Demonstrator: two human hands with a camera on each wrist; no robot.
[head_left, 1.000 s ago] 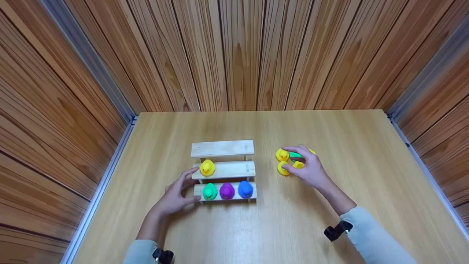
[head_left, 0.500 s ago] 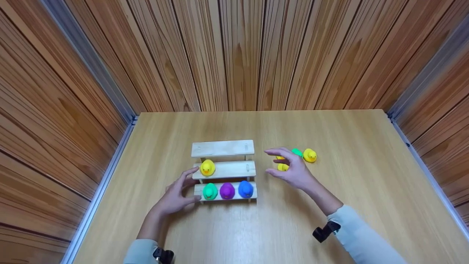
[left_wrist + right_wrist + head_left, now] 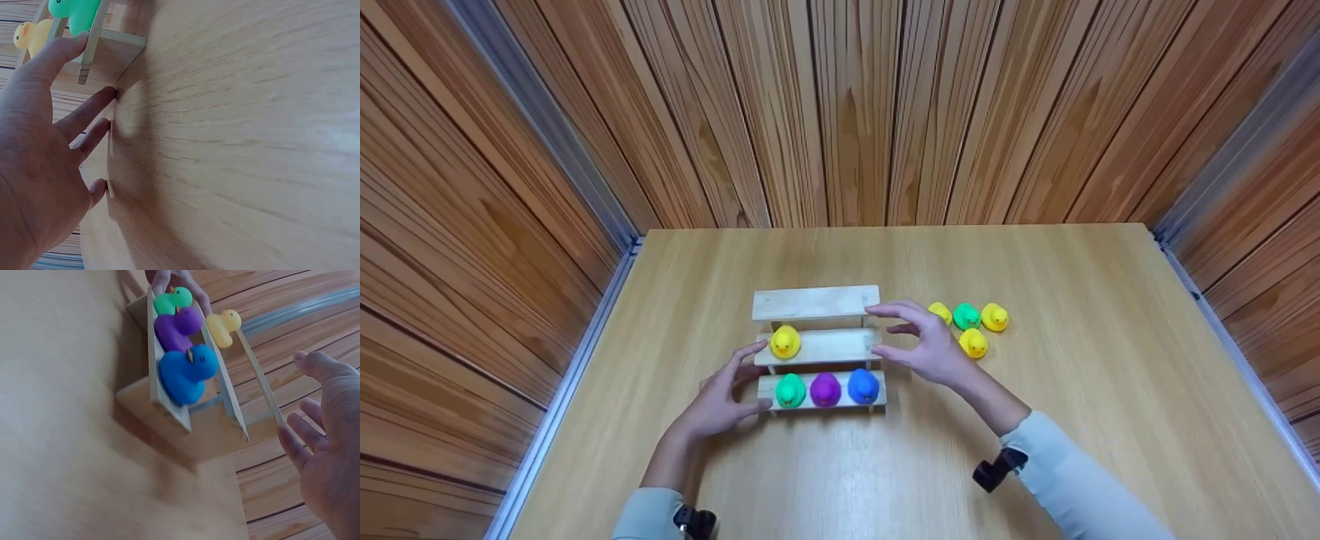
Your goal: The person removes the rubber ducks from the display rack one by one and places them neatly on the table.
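- Off the left end of the rack, the person's left hand stands with fingers spread, gripping nothing; the thumb touches the end of the front step. I take it as a light brace, keeping the rack from sliding on the bench.
- At the rack's left end sit two ducks: a yellow duck on the middle step and, nearer the person, a green duck on the front step. Both rest flat, with no hand holding them.
- Along the front step come a purple duck at the rack's centre and a blue duck at its right end, spaced apart, perhaps so that each has its own spot.
- By the rack's right end is the right hand, thumb and fingers parted with nothing between them; the gap looks about right for taking hold of the rack's end. Whether a fingertip touches it, I can't tell.
- Well right of the rack, on the bench, cluster a partly hidden yellow duck, a loose green duck and two more yellow ducks, probably bunched for easy reach.
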